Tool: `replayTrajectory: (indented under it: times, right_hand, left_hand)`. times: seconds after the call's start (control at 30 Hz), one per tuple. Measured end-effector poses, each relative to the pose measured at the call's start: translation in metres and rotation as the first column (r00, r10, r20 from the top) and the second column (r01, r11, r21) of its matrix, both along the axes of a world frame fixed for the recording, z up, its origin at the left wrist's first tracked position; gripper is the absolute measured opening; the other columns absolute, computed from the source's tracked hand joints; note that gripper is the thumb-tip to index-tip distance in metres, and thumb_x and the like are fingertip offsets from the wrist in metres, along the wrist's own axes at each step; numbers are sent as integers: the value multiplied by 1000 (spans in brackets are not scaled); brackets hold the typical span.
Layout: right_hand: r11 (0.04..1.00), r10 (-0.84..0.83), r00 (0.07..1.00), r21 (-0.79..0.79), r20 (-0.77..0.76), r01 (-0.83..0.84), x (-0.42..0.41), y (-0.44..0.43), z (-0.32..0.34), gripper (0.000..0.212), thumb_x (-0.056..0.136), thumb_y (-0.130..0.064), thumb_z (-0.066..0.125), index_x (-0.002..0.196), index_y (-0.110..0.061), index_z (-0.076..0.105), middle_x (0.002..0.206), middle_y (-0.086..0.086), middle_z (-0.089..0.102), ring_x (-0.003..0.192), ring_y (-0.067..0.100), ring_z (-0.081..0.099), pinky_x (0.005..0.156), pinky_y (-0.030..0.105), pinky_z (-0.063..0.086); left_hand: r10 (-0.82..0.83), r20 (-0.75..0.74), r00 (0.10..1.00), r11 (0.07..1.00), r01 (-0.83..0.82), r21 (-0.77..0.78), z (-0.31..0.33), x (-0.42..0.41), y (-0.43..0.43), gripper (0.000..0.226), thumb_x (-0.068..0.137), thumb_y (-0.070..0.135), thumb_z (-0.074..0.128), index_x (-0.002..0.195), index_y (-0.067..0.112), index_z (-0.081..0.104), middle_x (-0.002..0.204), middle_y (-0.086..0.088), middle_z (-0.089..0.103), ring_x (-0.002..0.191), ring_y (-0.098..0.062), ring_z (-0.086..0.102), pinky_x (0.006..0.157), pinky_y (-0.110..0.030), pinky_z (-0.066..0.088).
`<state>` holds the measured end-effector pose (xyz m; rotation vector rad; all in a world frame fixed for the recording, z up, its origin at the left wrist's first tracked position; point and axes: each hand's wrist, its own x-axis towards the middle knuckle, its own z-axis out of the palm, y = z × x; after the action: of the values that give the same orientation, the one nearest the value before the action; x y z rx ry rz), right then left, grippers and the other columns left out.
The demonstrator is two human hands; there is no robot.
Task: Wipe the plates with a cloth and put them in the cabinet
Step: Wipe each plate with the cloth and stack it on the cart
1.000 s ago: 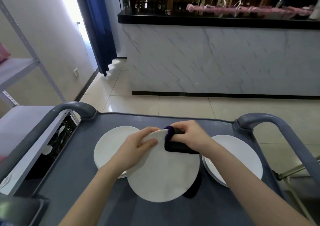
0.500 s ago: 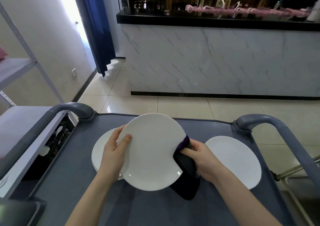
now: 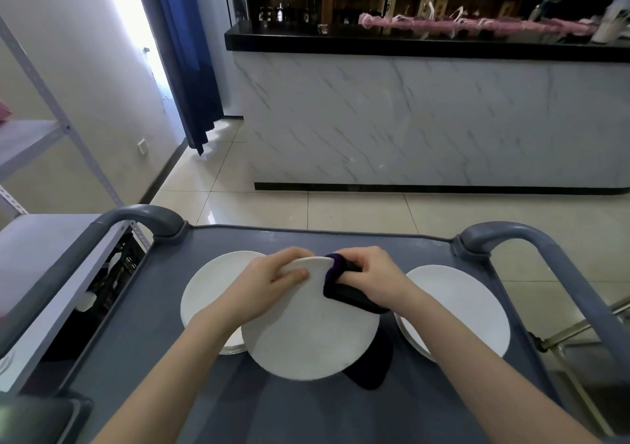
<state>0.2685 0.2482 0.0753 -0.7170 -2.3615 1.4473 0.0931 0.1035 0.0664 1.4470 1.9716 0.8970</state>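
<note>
Head view: saw left hand [image 3: 272, 283] gripping the far rim of a white plate [image 3: 306, 334], thumb on the near face, other fingers wrapped over the edge. Saw right hand [image 3: 371, 278] clamped round a dark cloth [image 3: 344, 293] with a purple edge, pressing it over the same rim just beside the left hand. Noted plate held tilted over the grey cart surface [image 3: 306, 416], between a left stack of plates [image 3: 211, 293] and a right stack of plates [image 3: 456, 307], overlapping the left stack in view. Noted loose end of cloth poking out from under the plate's lower right edge. Couldn't tell whether the plate's near edge touched the surface. Logged left cart handle [image 3: 143, 215] and right cart handle [image 3: 531, 239] at the far corners, metal shelf rack [image 3: 34, 130] on the left, marble-fronted bar [image 3: 426, 119] with a black top across the tiled floor, blue curtain [image 3: 184, 51] beside a bright opening.
</note>
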Motion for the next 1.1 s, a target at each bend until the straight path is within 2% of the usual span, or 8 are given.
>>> replayTrajectory:
  times: [0.1,0.2,0.27,0.37,0.53,0.7,0.83,1.1]
  right_hand:
    - [986,-156,984,50,-88,161,6,-10,-5,20,86,-7,68,98,-21,76,89,-8,76,88,6,68,85,33,54]
    - [916,-340,916,148,-212,374,15,-23,-12,23,88,-10,66,95,-30,74,82,-19,73,80,3,66,76,29,53]
    - [868,-367,892,248,-263,430,16,-34,-17,21,90,-7,64,97,-25,74,77,-13,72,73,11,64,70,35,52]
    - [825,-285,912,408,-297,390,15,-54,-23,28,89,-2,60,110,-16,72,88,-4,73,80,16,68,73,38,55]
    - [836,-86,942,491,-325,245,20,-81,-37,47,84,6,62,130,-3,61,118,5,70,110,18,66,95,31,51]
    - [934,5,970,348,-241,82,22,-79,-39,48,92,-3,57,139,-11,53,140,-6,56,132,2,48,111,24,37]
    - [980,28,992,197,-120,-4,21,-71,-43,44,98,-13,54,141,-23,52,140,-18,53,132,-9,42,112,19,34]
    - [918,88,996,390,-26,-71,15,-83,-52,59,99,-17,51,151,-23,23,154,-24,25,145,-10,10,121,19,10]
  left_hand:
    - [266,59,962,950,-272,151,-1,-1,-1,29,98,38,60,120,58,57,99,28,67,94,9,61,76,-13,42]
    - [565,151,811,778,-584,230,-11,3,-11,31,100,37,55,131,42,54,89,10,70,80,-3,69,77,-29,56]
    - [523,396,755,809,-585,47,-12,19,-13,37,101,45,49,138,44,46,85,2,73,72,-14,74,69,-33,62]
    - [400,775,490,875,-456,-163,-2,43,-2,45,98,59,46,141,52,34,112,-11,69,86,-25,77,66,-35,62]
    - [445,873,201,782,-561,-270,10,41,13,46,96,58,54,126,24,50,99,-20,59,73,-33,68,52,-35,57]
    - [456,867,204,747,-617,-247,-4,37,12,16,102,18,57,113,20,46,107,-15,54,77,-28,63,53,-38,58]
    - [471,855,218,703,-678,-214,-16,32,3,17,105,18,43,102,32,52,94,-8,60,68,-21,60,47,-30,54]
    - [427,800,422,701,-714,2,-17,18,-17,35,106,25,44,89,48,64,84,16,72,68,-1,67,53,-23,54]
